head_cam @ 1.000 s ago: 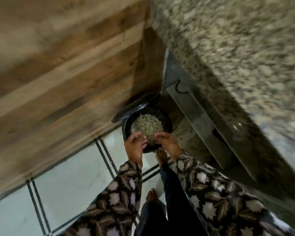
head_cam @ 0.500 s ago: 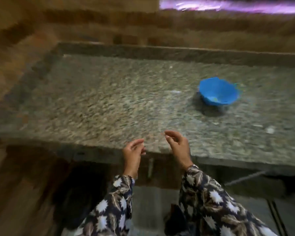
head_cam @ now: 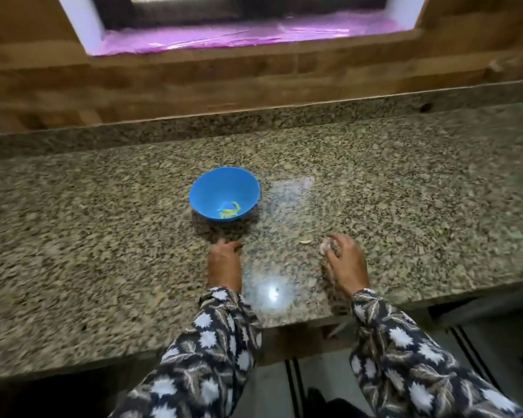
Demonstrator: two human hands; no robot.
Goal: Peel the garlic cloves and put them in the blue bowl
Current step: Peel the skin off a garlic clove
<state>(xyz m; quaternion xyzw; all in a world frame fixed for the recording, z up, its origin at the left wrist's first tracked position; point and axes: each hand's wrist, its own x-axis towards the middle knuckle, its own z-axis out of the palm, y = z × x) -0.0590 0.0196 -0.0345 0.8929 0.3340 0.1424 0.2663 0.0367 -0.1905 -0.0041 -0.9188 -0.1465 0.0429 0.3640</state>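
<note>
Granite counter (head_cam: pixel 103 236); its near edge passes under both sleeves, its raised back lip lies at 12 o'clock; wide stone runs to 9 and 3 o'clock. Blue bowl (head_cam: pixel 212 188) stands near the left hand (head_cam: pixel 224 263), at its 12 o'clock; that hand's fingertips touch the stone, grip blurred, cannot tell. Right hand (head_cam: pixel 346 260) curls round pale garlic (head_cam: pixel 326 247); 1 pale bit (head_cam: pixel 305 241) lies at its 10 o'clock.

Left hand (head_cam: pixel 224 263) and right hand (head_cam: pixel 346 260) moved off the black floor bin onto the speckled granite counter (head_cam: pixel 103 236), right hand now gripping pale garlic (head_cam: pixel 325 248).
</note>
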